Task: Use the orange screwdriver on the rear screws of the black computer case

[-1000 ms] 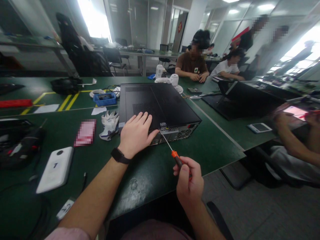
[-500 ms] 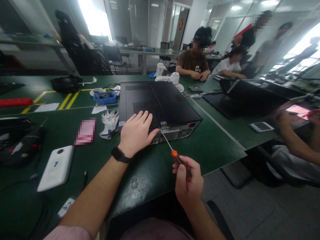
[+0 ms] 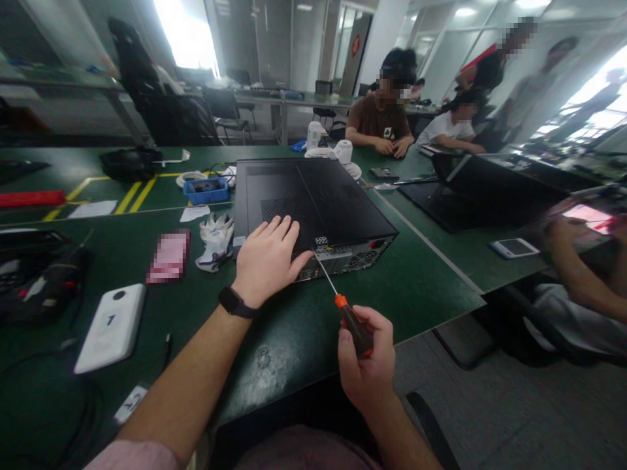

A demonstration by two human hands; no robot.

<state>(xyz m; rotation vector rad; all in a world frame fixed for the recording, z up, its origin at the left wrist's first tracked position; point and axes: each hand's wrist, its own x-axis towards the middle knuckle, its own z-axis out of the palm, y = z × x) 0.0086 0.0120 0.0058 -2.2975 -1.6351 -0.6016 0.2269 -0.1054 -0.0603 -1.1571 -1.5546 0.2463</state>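
A black computer case [image 3: 337, 196] lies on its side on the green table, its rear panel with ports and a fan grille facing me. My left hand [image 3: 269, 261] rests on the near edge of the case with its fingers stretched out, the thumb close to the screwdriver's tip. In my right hand [image 3: 369, 352] is a screwdriver [image 3: 353, 325] with a black and orange handle, gripped between thumb and fingers. Its thin shaft slants up to the top edge of the rear panel. What the tip touches is too small to make out.
Left of the case are a pair of work gloves [image 3: 215, 241], a blue bin [image 3: 206, 190], a pink packet [image 3: 169, 256] and a white power bank [image 3: 112, 328]. A phone [image 3: 514, 248] lies to the right, near another person's arms [image 3: 582, 261]. More people sit across the table.
My right thumb and fingers have shifted on the screwdriver handle, which looks turned a little. The left hand and the case stay in place.
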